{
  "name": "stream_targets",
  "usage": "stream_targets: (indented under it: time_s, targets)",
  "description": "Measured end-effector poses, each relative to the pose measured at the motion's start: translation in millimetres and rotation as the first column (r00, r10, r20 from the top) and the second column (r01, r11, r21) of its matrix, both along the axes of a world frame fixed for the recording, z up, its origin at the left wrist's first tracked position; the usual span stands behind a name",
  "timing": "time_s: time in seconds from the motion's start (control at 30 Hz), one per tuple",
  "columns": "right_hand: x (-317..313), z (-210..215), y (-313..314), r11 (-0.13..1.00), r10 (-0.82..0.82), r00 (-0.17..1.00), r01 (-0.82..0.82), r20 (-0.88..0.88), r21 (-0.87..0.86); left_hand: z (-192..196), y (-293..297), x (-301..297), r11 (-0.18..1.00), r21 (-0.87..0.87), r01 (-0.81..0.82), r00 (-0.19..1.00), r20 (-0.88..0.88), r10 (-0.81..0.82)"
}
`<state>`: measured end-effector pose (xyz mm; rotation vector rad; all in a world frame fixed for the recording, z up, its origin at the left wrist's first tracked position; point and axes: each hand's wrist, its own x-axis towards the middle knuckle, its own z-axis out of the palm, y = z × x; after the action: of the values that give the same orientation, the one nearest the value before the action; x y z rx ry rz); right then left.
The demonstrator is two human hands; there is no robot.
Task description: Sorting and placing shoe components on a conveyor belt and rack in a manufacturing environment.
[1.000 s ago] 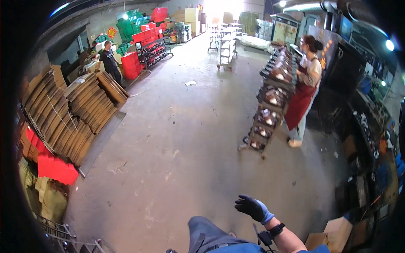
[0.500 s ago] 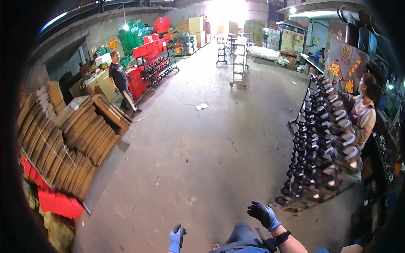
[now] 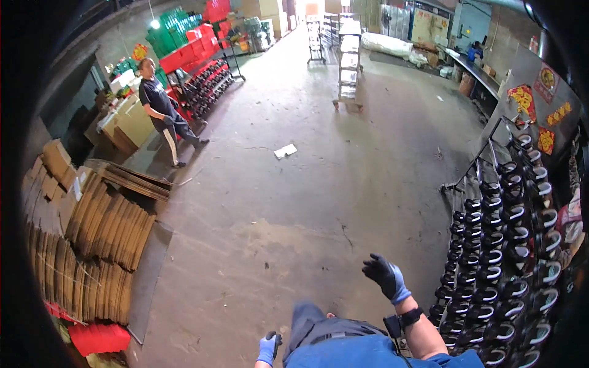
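While both hands hung clear of any load above the concrete floor [image 3: 245, 208], the shoe rack [image 3: 490, 142] stood to my right. Its long axis ran forward, away from me; its far-left corner lay well ahead, and its near end passed out of view at the lower right. My right hand [image 3: 388, 279] was the nearer, apart from the rack's left edge. My left hand [image 3: 269, 348] hung low on the opposite side, with my torso between it and the rack.

The right hand was extended with its fingers close to straight, and it gripped nothing. The left fingers appeared loosely bent; I could not tell how far open that hand was, and no object showed in it. Both gloves had blue cuffs and dark-coated fingers.

The shoes [image 3: 519, 253] filled the rack in long files, dark outside, with pale, curved U-shaped rims. The rack's frame was thin, dark bar. Along the floor's left edge, flattened cartons [image 3: 104, 227] formed ribbed brown stacks, above a bright red sheet [image 3: 98, 337]. The floor surface was grey, scuffed and stained.
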<state>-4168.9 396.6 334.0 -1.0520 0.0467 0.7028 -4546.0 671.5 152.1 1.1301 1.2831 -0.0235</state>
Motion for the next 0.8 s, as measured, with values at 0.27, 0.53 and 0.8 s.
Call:
stream_targets:
  time_s: [0.27, 0.53, 0.8]
  targets:
    - [301.5, -58.4, 126.1, 0.986, -0.169, 0.985, 0.168, -0.034, -0.022, -25.1, 165.2, 335.7, 0.993, 0.095, -0.067, 0.991, 0.126, 0.054]
    - [575.4, -18.6, 204.5, 0.911, -0.411, 0.901, 0.411, -0.142, -0.029, 69.8, 349.8, 801.6, 0.820, 0.426, 0.381, 0.870, 0.134, -0.475]
    - [912.3, -92.4, 237.8, 0.864, -0.497, 0.854, 0.503, -0.154, -0.005, 137.1, 355.5, 1207.9, 0.634, 0.610, 0.475, 0.667, 0.220, -0.712]
